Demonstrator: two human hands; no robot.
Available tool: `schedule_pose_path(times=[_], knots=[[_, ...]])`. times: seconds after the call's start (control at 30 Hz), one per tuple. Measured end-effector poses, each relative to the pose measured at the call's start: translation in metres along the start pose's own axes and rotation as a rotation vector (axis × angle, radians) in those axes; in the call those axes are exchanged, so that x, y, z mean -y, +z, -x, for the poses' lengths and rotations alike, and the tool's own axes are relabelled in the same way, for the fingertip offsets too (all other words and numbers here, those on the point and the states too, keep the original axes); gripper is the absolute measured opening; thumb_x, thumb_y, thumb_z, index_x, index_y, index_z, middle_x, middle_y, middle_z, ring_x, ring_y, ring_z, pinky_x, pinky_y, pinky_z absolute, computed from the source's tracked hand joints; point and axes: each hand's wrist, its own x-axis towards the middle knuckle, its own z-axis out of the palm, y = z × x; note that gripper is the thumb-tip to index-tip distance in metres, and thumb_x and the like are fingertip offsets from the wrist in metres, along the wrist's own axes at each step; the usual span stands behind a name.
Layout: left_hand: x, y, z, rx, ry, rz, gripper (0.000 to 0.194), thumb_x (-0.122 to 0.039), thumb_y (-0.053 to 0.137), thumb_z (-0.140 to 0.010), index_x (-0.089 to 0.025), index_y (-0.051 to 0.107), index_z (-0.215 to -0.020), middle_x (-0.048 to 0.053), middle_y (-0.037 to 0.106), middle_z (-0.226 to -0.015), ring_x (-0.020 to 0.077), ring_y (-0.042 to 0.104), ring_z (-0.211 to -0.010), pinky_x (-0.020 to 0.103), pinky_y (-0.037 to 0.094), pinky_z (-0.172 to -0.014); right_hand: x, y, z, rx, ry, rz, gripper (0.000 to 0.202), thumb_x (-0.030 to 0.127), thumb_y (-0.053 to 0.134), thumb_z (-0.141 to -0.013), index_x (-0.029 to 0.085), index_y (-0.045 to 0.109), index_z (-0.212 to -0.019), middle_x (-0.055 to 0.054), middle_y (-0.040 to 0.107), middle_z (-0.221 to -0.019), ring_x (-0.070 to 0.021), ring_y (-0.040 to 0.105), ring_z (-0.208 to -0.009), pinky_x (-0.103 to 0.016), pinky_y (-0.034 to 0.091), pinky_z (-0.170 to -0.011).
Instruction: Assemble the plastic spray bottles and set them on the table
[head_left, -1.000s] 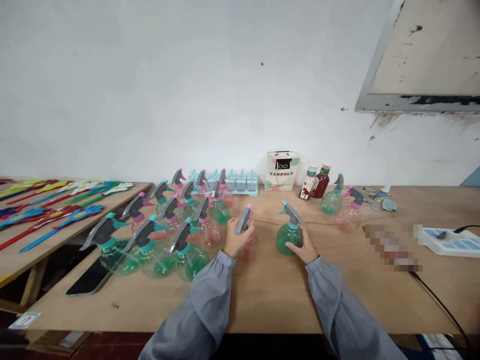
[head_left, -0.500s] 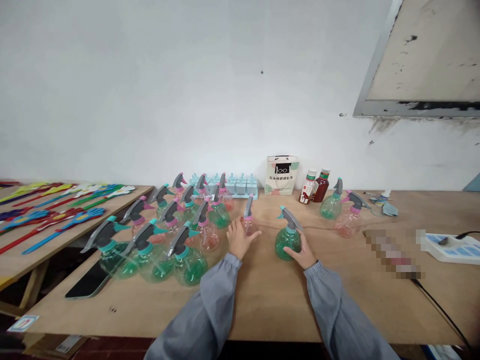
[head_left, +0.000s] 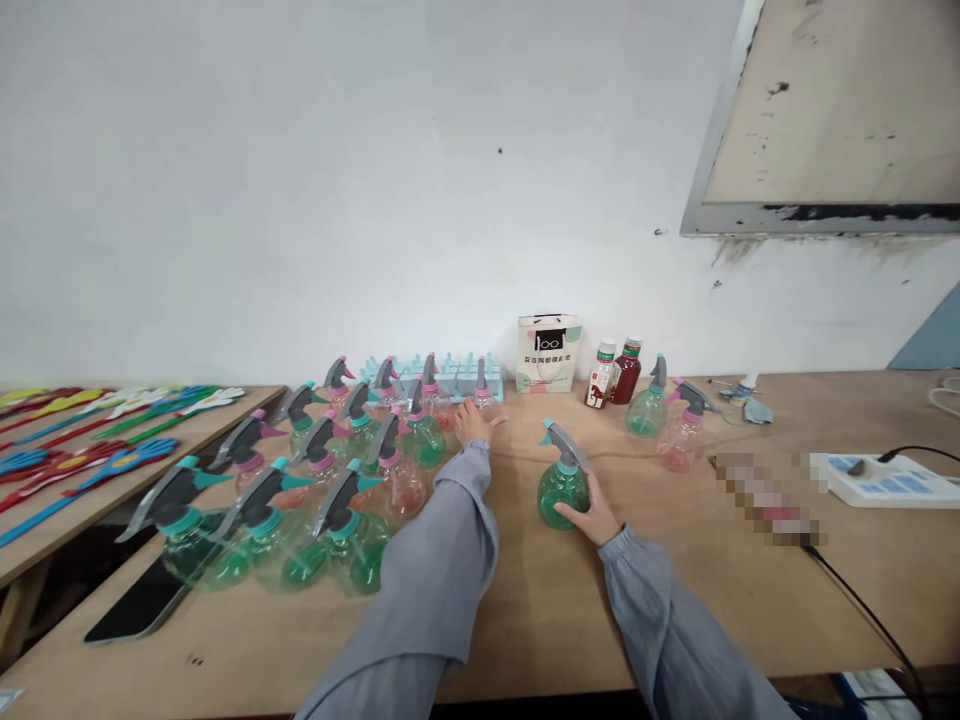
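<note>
My left hand (head_left: 477,422) reaches toward the back of the table, its fingers around the lower front of a pink spray bottle (head_left: 484,398) that stands at the right end of the back row. My right hand (head_left: 596,510) grips the right side of a green spray bottle (head_left: 562,488), upright on the table. Several green and pink spray bottles stand in rows at the left, among them a green one (head_left: 360,550) in front. A green bottle (head_left: 646,410) and a pink bottle (head_left: 681,440) stand at the right.
Behind the rows are light-blue moulds (head_left: 465,378). A paper bag (head_left: 547,355) and two sauce bottles (head_left: 602,375) stand by the wall. A phone (head_left: 139,603) lies front left. At right are a power strip (head_left: 889,482) and cable. Colourful hand-shaped items (head_left: 124,460) cover the left table.
My left hand has moved away from me with the pink bottle, to the end of the back row. The right hand still holds the green bottle. The camera view has shifted slightly.
</note>
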Motion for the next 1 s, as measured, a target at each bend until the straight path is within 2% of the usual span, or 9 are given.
schedule_pose_path(times=[0.17, 0.3, 0.43, 0.57, 0.63, 0.73, 0.8, 0.87, 1.0], knots=[[-0.002, 0.003, -0.005, -0.022, -0.012, 0.060, 0.086, -0.047, 0.084, -0.069, -0.010, 0.044, -0.135, 0.029, 0.050, -0.138, 0.0405, 0.045, -0.130, 0.045, 0.035, -0.105, -0.001, 0.002, 0.001, -0.013, -0.020, -0.010, 0.082, 0.063, 0.079, -0.067, 0.025, 0.047, -0.132, -0.012, 0.062, -0.129, -0.0333, 0.059, -0.124, -0.055, 0.043, -0.111], [-0.005, 0.001, -0.005, -0.042, -0.012, 0.148, 0.082, -0.055, 0.077, -0.074, -0.005, 0.044, -0.130, 0.033, 0.049, -0.135, 0.0435, 0.044, -0.130, 0.047, 0.038, -0.103, 0.001, 0.002, 0.002, -0.011, -0.026, -0.004, 0.081, 0.063, 0.078, -0.068, 0.026, 0.045, -0.132, -0.012, 0.062, -0.129, -0.0327, 0.059, -0.125, -0.055, 0.043, -0.111], [-0.014, -0.005, 0.002, -0.118, 0.013, 0.320, 0.081, -0.055, 0.071, -0.081, -0.004, 0.037, -0.134, 0.035, 0.034, -0.148, 0.0449, 0.033, -0.139, 0.053, 0.033, -0.109, 0.003, 0.003, 0.002, -0.008, -0.025, -0.004, 0.081, 0.060, 0.079, -0.068, 0.026, 0.045, -0.132, -0.012, 0.061, -0.130, -0.0329, 0.058, -0.126, -0.057, 0.041, -0.113], [-0.016, -0.016, 0.032, -0.178, 0.063, 0.475, 0.046, -0.039, 0.046, -0.098, -0.012, 0.040, -0.136, 0.024, 0.041, -0.144, 0.0309, 0.037, -0.141, 0.048, 0.030, -0.116, 0.003, 0.008, 0.002, -0.012, -0.022, -0.015, 0.081, 0.061, 0.078, -0.068, 0.026, 0.044, -0.132, -0.012, 0.061, -0.129, -0.0328, 0.058, -0.125, -0.056, 0.041, -0.112], [-0.009, -0.024, 0.057, -0.137, 0.178, 0.621, 0.040, -0.034, 0.034, -0.101, -0.018, 0.042, -0.137, 0.018, 0.046, -0.142, 0.0239, 0.042, -0.139, 0.043, 0.032, -0.117, 0.002, 0.014, 0.003, -0.023, -0.008, -0.001, 0.084, 0.063, 0.077, -0.069, 0.025, 0.041, -0.134, -0.013, 0.059, -0.130, -0.0331, 0.057, -0.125, -0.056, 0.041, -0.113], [0.002, -0.038, 0.101, 0.102, 0.432, 0.757, 0.061, -0.048, 0.053, -0.092, -0.020, 0.037, -0.145, 0.016, 0.043, -0.149, 0.0268, 0.040, -0.143, 0.046, 0.030, -0.120, 0.001, 0.027, 0.008, -0.034, -0.001, 0.033, 0.091, 0.064, 0.076, -0.069, 0.024, 0.034, -0.140, -0.015, 0.053, -0.136, -0.0343, 0.053, -0.130, -0.057, 0.038, -0.115], [0.006, -0.047, 0.124, 0.226, 0.490, 0.706, 0.092, -0.052, 0.074, -0.075, -0.020, 0.032, -0.150, 0.017, 0.037, -0.155, 0.0329, 0.033, -0.147, 0.051, 0.025, -0.123, 0.000, 0.039, 0.013, -0.010, -0.033, 0.043, 0.093, 0.063, 0.075, -0.071, 0.024, 0.032, -0.143, -0.016, 0.049, -0.141, -0.0353, 0.049, -0.134, -0.057, 0.036, -0.116], [0.004, -0.053, 0.139, 0.265, 0.467, 0.642, 0.107, -0.048, 0.084, -0.064, -0.020, 0.029, -0.152, 0.018, 0.038, -0.155, 0.0363, 0.032, -0.148, 0.055, 0.024, -0.122, 0.001, 0.050, 0.018, 0.041, -0.077, 0.046, 0.091, 0.064, 0.073, -0.074, 0.023, 0.031, -0.144, -0.017, 0.047, -0.144, -0.0358, 0.046, -0.137, -0.057, 0.034, -0.118], [-0.004, -0.056, 0.147, 0.216, 0.356, 0.635, 0.091, -0.038, 0.077, -0.072, -0.021, 0.034, -0.149, 0.017, 0.047, -0.148, 0.0339, 0.041, -0.142, 0.054, 0.030, -0.119, 0.009, 0.051, 0.020, 0.177, -0.161, 0.062, 0.089, 0.066, 0.071, -0.075, 0.024, 0.034, -0.144, -0.017, 0.048, -0.145, -0.0367, 0.046, -0.137, -0.058, 0.036, -0.116]])
